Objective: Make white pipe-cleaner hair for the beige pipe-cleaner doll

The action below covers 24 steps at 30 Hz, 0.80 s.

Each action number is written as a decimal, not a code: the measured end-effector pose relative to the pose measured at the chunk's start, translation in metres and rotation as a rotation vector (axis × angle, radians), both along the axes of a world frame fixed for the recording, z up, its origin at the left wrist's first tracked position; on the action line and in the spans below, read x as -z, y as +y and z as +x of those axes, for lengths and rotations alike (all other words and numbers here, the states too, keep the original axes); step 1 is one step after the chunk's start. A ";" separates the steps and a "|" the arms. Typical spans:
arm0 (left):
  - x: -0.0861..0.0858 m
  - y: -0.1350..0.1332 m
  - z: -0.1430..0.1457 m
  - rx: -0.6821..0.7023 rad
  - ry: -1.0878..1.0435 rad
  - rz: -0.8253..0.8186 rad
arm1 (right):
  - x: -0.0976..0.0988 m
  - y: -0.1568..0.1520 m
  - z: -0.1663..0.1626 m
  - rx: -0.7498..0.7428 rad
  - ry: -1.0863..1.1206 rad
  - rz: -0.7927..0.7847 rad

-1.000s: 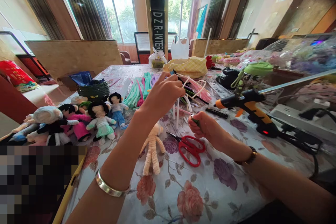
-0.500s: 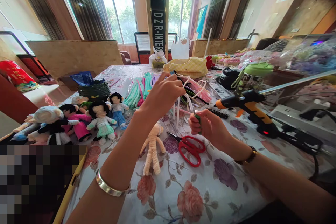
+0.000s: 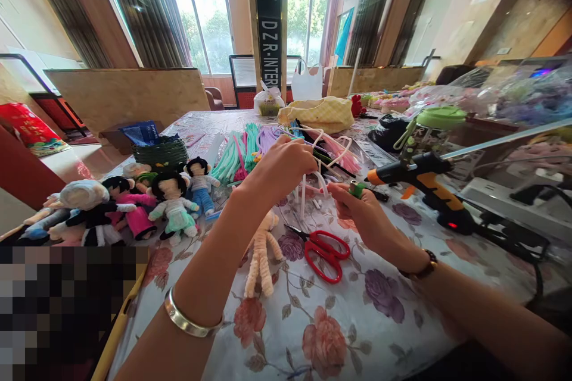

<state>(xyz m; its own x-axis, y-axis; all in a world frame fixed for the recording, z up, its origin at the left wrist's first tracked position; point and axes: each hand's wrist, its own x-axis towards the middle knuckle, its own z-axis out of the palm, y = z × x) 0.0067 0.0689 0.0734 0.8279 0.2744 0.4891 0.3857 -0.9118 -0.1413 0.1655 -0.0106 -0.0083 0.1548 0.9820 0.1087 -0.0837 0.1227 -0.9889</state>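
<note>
My left hand (image 3: 281, 169) is raised over the table with its fingers pinched on a white pipe cleaner (image 3: 308, 181) that loops up and hangs down to the cloth. To its right, my right hand (image 3: 360, 211) is closed round a small green piece (image 3: 356, 190) held at the fingertips. A beige pipe-cleaner doll body (image 3: 261, 253) lies under my left forearm. Red-handled scissors (image 3: 324, 250) lie on the flowered cloth just below my right hand.
A row of finished small dolls (image 3: 134, 205) lies at the left. Bundles of coloured pipe cleaners (image 3: 243, 152) spread behind my hands. An orange-and-black glue gun (image 3: 424, 181) stands at the right, cable trailing. A yellow checked bag (image 3: 319, 113) and a green-lidded jar (image 3: 429, 125) stand further back.
My right hand has risen and moved toward the glue gun, turning the green piece up to its fingertips. My left hand has dropped slightly with the white pipe cleaner.
</note>
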 end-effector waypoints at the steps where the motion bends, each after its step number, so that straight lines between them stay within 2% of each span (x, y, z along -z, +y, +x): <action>1: -0.001 -0.001 0.001 0.000 0.009 -0.001 | 0.000 -0.001 0.000 -0.006 -0.016 -0.009; 3: -0.002 -0.002 0.002 0.003 0.020 -0.021 | -0.001 -0.001 -0.001 -0.008 -0.039 -0.023; 6: -0.004 -0.003 0.003 0.021 -0.045 -0.143 | 0.000 0.000 0.000 0.014 -0.029 -0.037; 9: -0.007 -0.002 0.001 -0.030 -0.138 -0.217 | 0.002 0.002 0.001 0.026 -0.019 -0.049; 14: -0.012 -0.003 -0.005 -0.098 -0.241 -0.245 | 0.002 0.001 0.002 0.023 -0.048 -0.050; 24: -0.010 -0.008 0.004 0.041 -0.284 -0.498 | 0.003 0.001 0.001 -0.061 -0.051 -0.016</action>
<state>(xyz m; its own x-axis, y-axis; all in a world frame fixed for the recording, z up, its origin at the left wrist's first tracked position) 0.0103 0.0607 0.0837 0.6976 0.4992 0.5139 0.3090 -0.8568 0.4129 0.1670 -0.0091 -0.0114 0.0893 0.9910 0.0993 -0.0401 0.1032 -0.9938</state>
